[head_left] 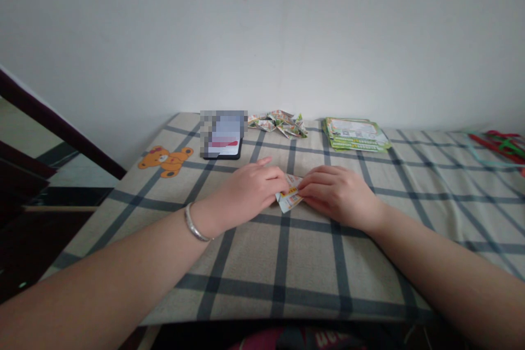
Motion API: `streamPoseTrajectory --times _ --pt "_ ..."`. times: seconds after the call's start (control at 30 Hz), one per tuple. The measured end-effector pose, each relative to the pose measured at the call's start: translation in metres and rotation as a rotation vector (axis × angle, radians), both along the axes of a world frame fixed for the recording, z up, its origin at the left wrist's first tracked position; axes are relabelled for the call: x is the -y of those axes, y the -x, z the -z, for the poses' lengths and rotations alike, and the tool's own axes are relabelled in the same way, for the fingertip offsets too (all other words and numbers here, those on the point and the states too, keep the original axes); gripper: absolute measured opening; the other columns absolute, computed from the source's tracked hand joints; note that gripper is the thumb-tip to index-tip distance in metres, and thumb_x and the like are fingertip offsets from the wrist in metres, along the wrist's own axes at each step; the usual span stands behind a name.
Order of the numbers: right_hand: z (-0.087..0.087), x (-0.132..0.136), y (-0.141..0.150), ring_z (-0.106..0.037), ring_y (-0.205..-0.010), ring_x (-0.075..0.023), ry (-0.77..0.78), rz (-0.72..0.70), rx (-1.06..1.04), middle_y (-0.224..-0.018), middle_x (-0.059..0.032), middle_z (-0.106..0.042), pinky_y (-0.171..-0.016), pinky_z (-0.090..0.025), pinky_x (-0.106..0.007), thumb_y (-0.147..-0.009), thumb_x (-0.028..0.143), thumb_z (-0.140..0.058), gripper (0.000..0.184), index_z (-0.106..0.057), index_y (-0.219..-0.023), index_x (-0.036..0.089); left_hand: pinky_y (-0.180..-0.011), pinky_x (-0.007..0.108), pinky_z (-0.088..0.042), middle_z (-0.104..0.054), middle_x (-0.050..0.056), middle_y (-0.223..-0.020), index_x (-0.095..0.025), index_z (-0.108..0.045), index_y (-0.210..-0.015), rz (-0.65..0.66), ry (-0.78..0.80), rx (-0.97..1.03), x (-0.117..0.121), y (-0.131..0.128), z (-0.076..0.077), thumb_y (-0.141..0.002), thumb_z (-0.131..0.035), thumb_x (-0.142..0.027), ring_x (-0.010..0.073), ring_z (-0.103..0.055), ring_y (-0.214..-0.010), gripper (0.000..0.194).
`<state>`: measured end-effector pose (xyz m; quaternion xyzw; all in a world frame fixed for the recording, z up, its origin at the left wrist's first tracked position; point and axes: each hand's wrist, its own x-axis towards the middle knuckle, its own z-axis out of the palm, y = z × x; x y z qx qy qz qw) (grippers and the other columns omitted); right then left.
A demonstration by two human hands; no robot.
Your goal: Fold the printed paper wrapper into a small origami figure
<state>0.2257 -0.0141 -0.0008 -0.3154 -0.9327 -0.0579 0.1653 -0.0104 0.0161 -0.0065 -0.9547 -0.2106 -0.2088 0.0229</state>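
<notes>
A small folded printed paper (pixel 290 195) lies on the checked tablecloth (pixel 287 251) at the middle of the table. My left hand (pixel 250 188) pinches its left side, fingers curled over it; a silver bracelet (pixel 193 223) circles that wrist. My right hand (pixel 338 192) presses and grips the paper's right side with closed fingers. Most of the paper is hidden under both hands.
A phone (pixel 222 139) lies at the back left near a bear print (pixel 166 161). Several folded paper pieces (pixel 279 123) sit by the wall, with a stack of green flyers (pixel 355 134) to their right. Red and green items (pixel 502 145) lie at the far right.
</notes>
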Motion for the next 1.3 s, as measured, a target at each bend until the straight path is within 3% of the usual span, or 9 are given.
streamPoseTrajectory --times 0.17,0.3,0.43,0.57,0.7,0.9,1.3 --pt "-0.001 0.005 0.003 -0.064 -0.083 -0.0181 -0.027 0.028 0.043 -0.091 -0.0052 -0.071 -0.071 -0.047 -0.031 -0.098 0.031 -0.045 0.029 -0.070 -0.090 0.019 -0.114 0.040 -0.035 -0.069 0.003 -0.103 -0.014 -0.066 -0.101 0.035 -0.003 0.018 -0.003 0.001 0.004 -0.090 -0.051 -0.007 0.0147 -0.062 -0.096 0.020" --pt "-0.001 0.007 0.004 -0.063 -0.082 -0.0175 -0.020 0.044 0.065 -0.088 -0.0047 -0.071 -0.071 -0.045 -0.031 -0.097 0.030 -0.046 0.028 -0.070 -0.087 0.020 -0.113 0.041 -0.036 -0.068 0.001 -0.115 -0.019 -0.066 -0.106 0.074 -0.013 0.013 -0.005 0.001 0.008 -0.091 -0.050 -0.009 0.0194 -0.053 -0.120 0.024" --pt "-0.002 0.008 0.006 -0.062 -0.080 -0.0170 -0.011 0.071 0.056 -0.086 -0.0043 -0.070 -0.069 -0.045 -0.030 -0.097 0.030 -0.045 0.029 -0.070 -0.086 0.020 -0.110 0.042 -0.039 -0.069 0.002 -0.111 -0.018 -0.068 -0.102 0.030 -0.009 -0.001 0.000 0.001 0.002 -0.089 -0.051 -0.010 0.0204 -0.053 -0.119 0.023" --pt "0.000 0.009 0.009 -0.062 -0.078 -0.0169 0.003 0.091 0.022 -0.083 -0.0047 -0.068 -0.069 -0.045 -0.029 -0.097 0.030 -0.047 0.029 -0.069 -0.084 0.018 -0.110 0.044 -0.038 -0.068 0.005 -0.112 -0.017 -0.068 -0.100 -0.020 0.045 -0.001 0.008 0.000 -0.005 -0.090 -0.054 -0.024 0.0233 -0.050 -0.125 0.018" --pt "0.003 0.008 0.010 -0.061 -0.075 -0.0173 0.003 0.081 -0.010 -0.082 -0.0049 -0.068 -0.067 -0.045 -0.030 -0.096 0.029 -0.050 0.024 -0.069 -0.086 0.017 -0.111 0.048 -0.037 -0.068 0.007 -0.111 -0.017 -0.067 -0.101 -0.051 0.062 -0.020 0.011 0.000 -0.006 -0.088 -0.060 -0.038 0.0281 -0.041 -0.133 0.026" --pt "0.003 0.006 0.010 -0.061 -0.075 -0.0158 0.146 0.116 -0.107 -0.081 -0.0040 -0.069 -0.068 -0.045 -0.028 -0.093 0.026 -0.055 0.019 -0.070 -0.086 0.018 -0.110 0.043 -0.040 -0.070 0.006 -0.096 -0.017 -0.069 -0.088 -0.086 0.063 -0.027 0.010 -0.002 -0.006 -0.089 -0.056 -0.019 0.0243 -0.047 -0.129 0.013" --pt "0.003 0.002 0.013 -0.058 -0.075 -0.0163 0.215 0.248 -0.166 -0.080 -0.0043 -0.065 -0.068 -0.043 -0.027 -0.091 0.021 -0.057 0.012 -0.065 -0.083 0.017 -0.107 0.041 -0.044 -0.069 0.005 -0.089 -0.016 -0.066 -0.082 -0.116 0.096 0.079 0.007 -0.008 -0.001 -0.087 -0.060 -0.020 0.0245 -0.053 -0.122 0.009"
